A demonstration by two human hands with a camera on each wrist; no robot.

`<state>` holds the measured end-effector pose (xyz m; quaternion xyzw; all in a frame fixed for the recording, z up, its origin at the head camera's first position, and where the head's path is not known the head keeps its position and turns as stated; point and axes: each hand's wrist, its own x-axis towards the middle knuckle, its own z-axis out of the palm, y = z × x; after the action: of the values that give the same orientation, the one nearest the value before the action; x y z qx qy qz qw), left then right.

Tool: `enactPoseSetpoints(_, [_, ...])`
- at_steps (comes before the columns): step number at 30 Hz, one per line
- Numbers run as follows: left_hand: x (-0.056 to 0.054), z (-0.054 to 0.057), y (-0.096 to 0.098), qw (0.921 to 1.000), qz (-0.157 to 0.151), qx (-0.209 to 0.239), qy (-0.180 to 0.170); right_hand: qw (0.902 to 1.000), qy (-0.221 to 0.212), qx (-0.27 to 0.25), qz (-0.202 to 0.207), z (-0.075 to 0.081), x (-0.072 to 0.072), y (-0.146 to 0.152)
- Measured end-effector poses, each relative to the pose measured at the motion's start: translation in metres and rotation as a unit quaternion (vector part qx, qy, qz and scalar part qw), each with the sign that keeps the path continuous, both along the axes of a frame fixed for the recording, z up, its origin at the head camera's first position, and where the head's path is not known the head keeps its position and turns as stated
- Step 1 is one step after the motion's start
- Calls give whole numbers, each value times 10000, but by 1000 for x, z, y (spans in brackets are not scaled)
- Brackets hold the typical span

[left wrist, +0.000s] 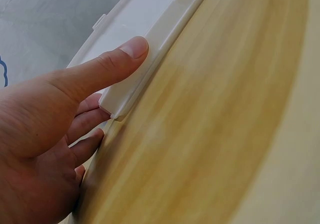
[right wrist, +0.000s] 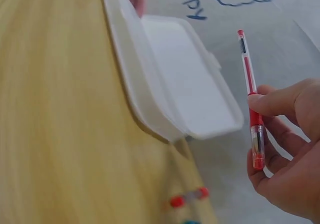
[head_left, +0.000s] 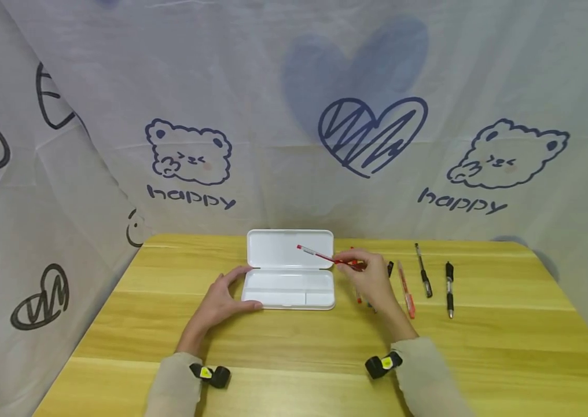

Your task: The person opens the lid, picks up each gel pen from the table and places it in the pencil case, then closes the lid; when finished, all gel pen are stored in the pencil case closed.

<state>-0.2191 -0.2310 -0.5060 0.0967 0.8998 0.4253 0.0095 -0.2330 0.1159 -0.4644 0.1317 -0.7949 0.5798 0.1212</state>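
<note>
A white pencil case [head_left: 275, 280] lies with its lid raised at the back, its tray split by low dividers. My left hand [head_left: 219, 301] grips the case's left end, thumb over the front edge and fingers along the side; the thumb [left wrist: 107, 69] shows on the rim in the left wrist view. Above the case's right side, my right hand [head_left: 370, 279] pinches a red gel pen [head_left: 316, 253] between thumb and fingers. That pen, clear-barrelled with a red grip, points up and left, and in the right wrist view its whole length [right wrist: 254, 109] is visible.
Right of the case lie a red pen [head_left: 405, 289], a black pen [head_left: 422, 270] and another black pen [head_left: 449, 289]. More pens lie partly hidden under my right hand. A printed cloth [head_left: 273, 191] hangs behind the wooden table [head_left: 294, 353].
</note>
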Motion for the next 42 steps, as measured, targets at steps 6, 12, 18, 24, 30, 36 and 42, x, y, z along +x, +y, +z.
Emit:
enactPoseSetpoints(6, [-1, 0, 0, 10000, 21, 1, -54, 9999, -36, 0, 157, -12, -5, -31])
enactPoseSetpoints(12, [1, 2, -2, 9999, 74, -41, -127, 9995, -94, 227, 223, -23, -9, -60])
enactPoseSetpoints(18, [0, 3, -1, 9999, 63, -22, -146, 9962, -398, 714, 309, -29, -12, -80])
enactPoseSetpoints(24, [-1, 0, 1, 9999, 39, 30, -166, 9893, -748, 1147, 507, -27, -13, -87])
enactPoseSetpoints(30, [-2, 1, 2, 9999, 25, 41, -118, 9842, -936, 1340, 686, -21, -14, -84])
enactPoseSetpoints(36, [-3, 1, 3, 9999, 3, 98, -123, 9874, -866, 1167, 621, -23, -12, -80])
enactPoseSetpoints(42, [-2, 1, 1, 9999, 5, 87, -136, 9924, -625, 983, 396, -13, -5, -65])
